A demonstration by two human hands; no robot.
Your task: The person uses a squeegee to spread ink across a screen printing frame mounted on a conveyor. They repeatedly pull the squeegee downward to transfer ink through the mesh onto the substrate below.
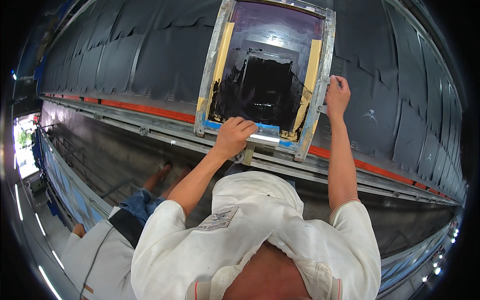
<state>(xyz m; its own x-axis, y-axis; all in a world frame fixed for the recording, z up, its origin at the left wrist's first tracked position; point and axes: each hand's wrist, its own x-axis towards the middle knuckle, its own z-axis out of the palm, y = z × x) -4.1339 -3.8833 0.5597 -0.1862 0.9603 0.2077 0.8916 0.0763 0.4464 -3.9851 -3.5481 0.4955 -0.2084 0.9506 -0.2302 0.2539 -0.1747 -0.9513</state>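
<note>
A screen printing frame (pixel 330 55) with metal rails lies over the dark-covered long table in front of me. Black ink (pixel 267 85) is spread across the middle and near part of its mesh. My left hand (pixel 234 136) is closed round a metal-bladed squeegee (pixel 266 134), held at the near end of the frame beside the blue tape (pixel 212 124). At the frame's right rail, my right hand (pixel 338 95) has its fingers curled against the edge, by a small metal bracket (pixel 321 108). Its fingertips are partly hidden.
Dark fabric pieces (pixel 170 62) cover the long table on both sides of the frame. A metal rail with an orange strip (pixel 150 109) runs along its near edge. Another person (pixel 115 245) in a light shirt and denim shorts is close on my left.
</note>
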